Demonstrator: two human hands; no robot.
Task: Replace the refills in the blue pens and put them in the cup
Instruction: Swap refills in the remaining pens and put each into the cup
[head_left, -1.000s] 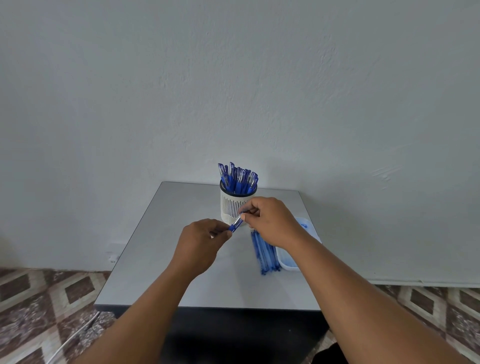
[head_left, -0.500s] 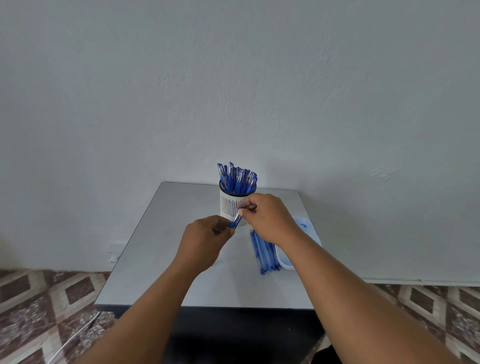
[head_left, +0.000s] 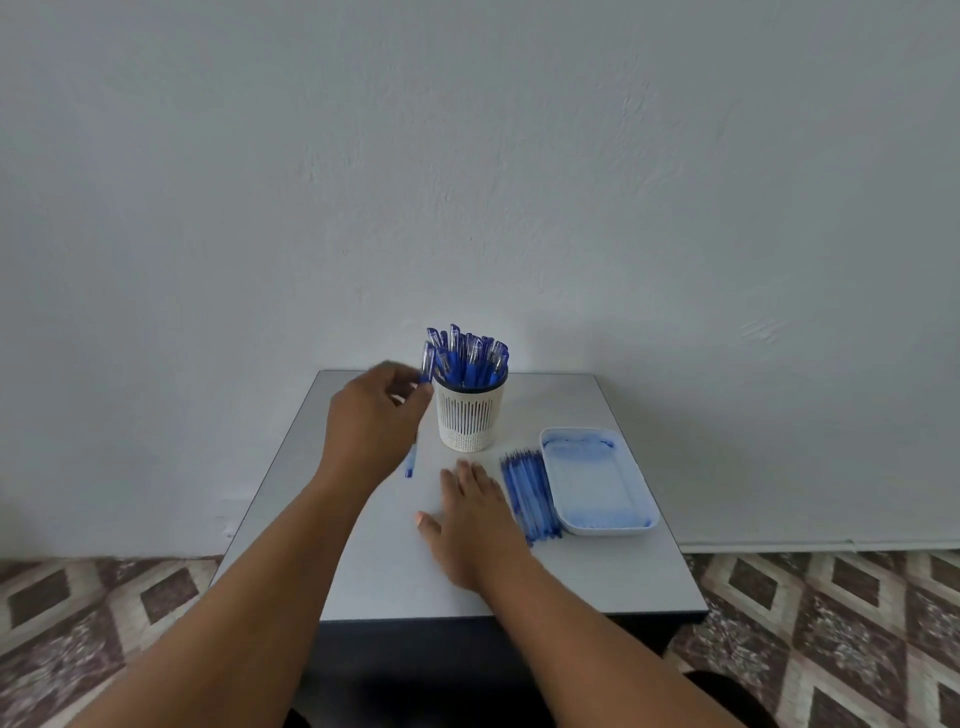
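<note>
My left hand (head_left: 371, 421) holds a blue pen (head_left: 410, 464) nearly upright just left of the white slotted cup (head_left: 470, 423). The pen's clear cap end shows above my fingers at the cup's rim and its blue lower end shows below my hand. Several blue pens (head_left: 467, 358) stand in the cup. My right hand (head_left: 475, 522) rests flat on the grey table (head_left: 363, 561) with straight fingers, holding nothing. A pile of blue refills (head_left: 530, 493) lies just right of it.
A white tray (head_left: 597, 486) with blue ink stains lies to the right of the refills, near the table's right edge. The table stands against a pale wall. Patterned floor tiles show on both sides.
My hands were together on one pen in front of the cup. They have parted: my left hand took the pen up beside the cup, and my right hand let go and dropped flat onto the table.
</note>
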